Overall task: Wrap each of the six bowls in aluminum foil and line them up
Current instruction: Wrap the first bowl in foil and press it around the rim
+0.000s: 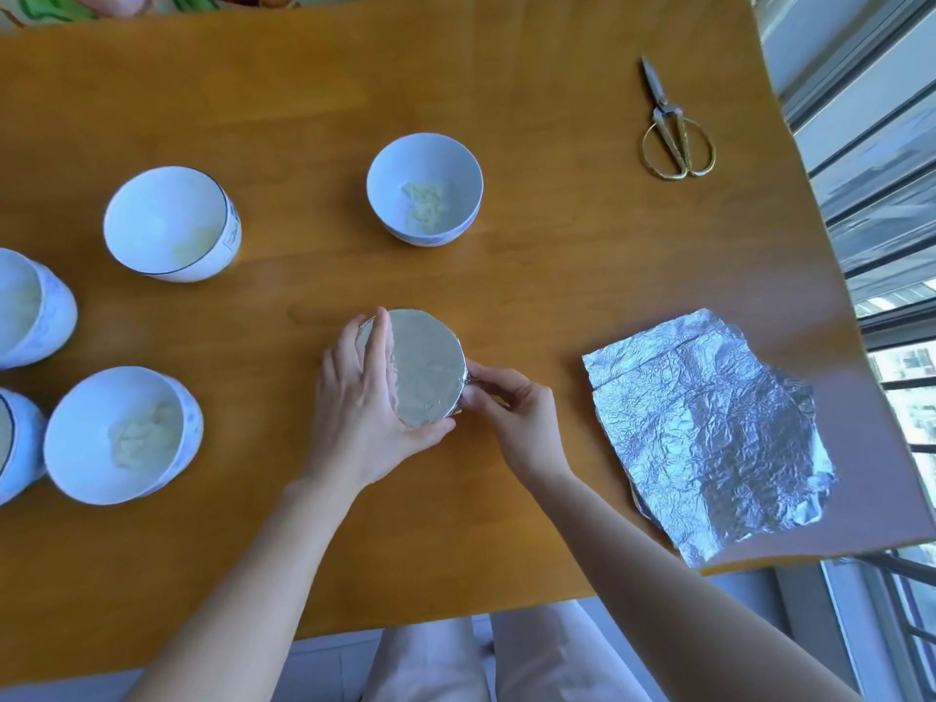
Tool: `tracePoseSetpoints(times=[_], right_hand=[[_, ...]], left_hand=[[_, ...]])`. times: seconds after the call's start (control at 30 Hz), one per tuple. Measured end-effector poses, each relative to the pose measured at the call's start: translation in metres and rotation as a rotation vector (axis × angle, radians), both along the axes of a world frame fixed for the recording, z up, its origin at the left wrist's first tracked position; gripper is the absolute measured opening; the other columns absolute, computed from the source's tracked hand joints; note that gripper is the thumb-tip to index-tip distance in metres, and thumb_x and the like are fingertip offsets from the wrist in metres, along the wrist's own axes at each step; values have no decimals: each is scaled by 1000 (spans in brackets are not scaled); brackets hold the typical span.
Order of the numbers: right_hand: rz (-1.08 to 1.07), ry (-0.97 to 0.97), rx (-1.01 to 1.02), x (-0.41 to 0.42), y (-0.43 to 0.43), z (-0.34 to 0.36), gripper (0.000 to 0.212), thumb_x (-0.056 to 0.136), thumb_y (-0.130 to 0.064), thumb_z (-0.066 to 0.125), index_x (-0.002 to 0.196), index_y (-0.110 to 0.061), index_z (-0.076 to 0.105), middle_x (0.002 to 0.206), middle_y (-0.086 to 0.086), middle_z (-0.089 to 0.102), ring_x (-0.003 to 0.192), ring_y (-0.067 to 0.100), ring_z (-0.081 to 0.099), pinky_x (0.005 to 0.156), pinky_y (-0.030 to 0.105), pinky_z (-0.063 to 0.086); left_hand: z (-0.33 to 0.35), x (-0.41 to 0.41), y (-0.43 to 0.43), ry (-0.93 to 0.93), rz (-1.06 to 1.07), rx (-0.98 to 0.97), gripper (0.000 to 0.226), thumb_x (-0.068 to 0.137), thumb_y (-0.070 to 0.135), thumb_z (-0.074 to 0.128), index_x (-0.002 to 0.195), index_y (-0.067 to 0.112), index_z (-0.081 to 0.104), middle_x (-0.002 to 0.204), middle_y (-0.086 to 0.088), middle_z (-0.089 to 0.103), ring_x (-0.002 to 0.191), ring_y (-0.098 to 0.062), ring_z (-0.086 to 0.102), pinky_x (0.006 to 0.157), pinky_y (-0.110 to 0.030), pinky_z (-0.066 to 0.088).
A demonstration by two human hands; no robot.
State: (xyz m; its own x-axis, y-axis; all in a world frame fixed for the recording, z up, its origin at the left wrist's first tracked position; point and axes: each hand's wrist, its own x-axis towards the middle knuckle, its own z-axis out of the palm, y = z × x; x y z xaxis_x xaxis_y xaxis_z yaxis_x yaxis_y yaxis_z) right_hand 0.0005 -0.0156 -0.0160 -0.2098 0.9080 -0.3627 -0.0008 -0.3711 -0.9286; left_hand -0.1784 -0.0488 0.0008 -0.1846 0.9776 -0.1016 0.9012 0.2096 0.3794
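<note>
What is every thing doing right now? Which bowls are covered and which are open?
Foil-covered bowl: foil over top, held by both hands.
Left hand: grips its rim.
Right hand: pinches foil at its side.
Far bowl: uncovered, bit of food inside.
Back-left bowl: uncovered.
Front-left bowl: uncovered, food inside.
Upper edge bowl: uncovered, partly out of view.
Lower edge bowl: uncovered, mostly out of view.
Foil sheets: crinkled, lying flat.
Scissors: closed, untouched.

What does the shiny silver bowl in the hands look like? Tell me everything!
The foil-covered bowl stands upright on the wooden table. Slightly wrinkled aluminum foil stretches flat across its top and folds down over the rim. The left hand cups its side; the right hand pinches the foil at the other edge.
</note>
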Motion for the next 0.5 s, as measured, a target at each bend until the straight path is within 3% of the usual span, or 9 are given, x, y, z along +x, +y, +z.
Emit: tracePoseSetpoints(times=[0.2, 0.3, 0.5], right_hand=[[2, 42, -56, 4, 6, -6, 12, 83, -5, 77, 91, -12, 72, 86, 11, 76, 87, 26, 73, 89, 40, 56], [40, 53, -77, 7, 11, -7, 9, 83, -5, 76, 91, -7, 73, 86, 18, 74, 77, 22, 69, 82, 34, 56], [150, 24, -38, 11, 23, -9, 8, 84, -2, 74, 87, -10, 71, 76, 9, 70, 67, 17, 63, 67, 26, 53]], left_hand=[[1, 0, 0, 10, -11, -4, 133, 53, 80, 61, 156, 11, 15, 151, -16, 29, 128, -35, 39, 106, -43, 36], [1, -1, 0, 15, -13, -13, 132, 53, 82, 57, 156, 11, 15, 151, -15, 29, 128, -34, 40, 106, -42, 36], [2, 0, 0, 28, -13, -29, 131, 54, 82, 54, 157, 12, 14, 151, -16, 28, 128, -34, 39, 106, -42, 36]])
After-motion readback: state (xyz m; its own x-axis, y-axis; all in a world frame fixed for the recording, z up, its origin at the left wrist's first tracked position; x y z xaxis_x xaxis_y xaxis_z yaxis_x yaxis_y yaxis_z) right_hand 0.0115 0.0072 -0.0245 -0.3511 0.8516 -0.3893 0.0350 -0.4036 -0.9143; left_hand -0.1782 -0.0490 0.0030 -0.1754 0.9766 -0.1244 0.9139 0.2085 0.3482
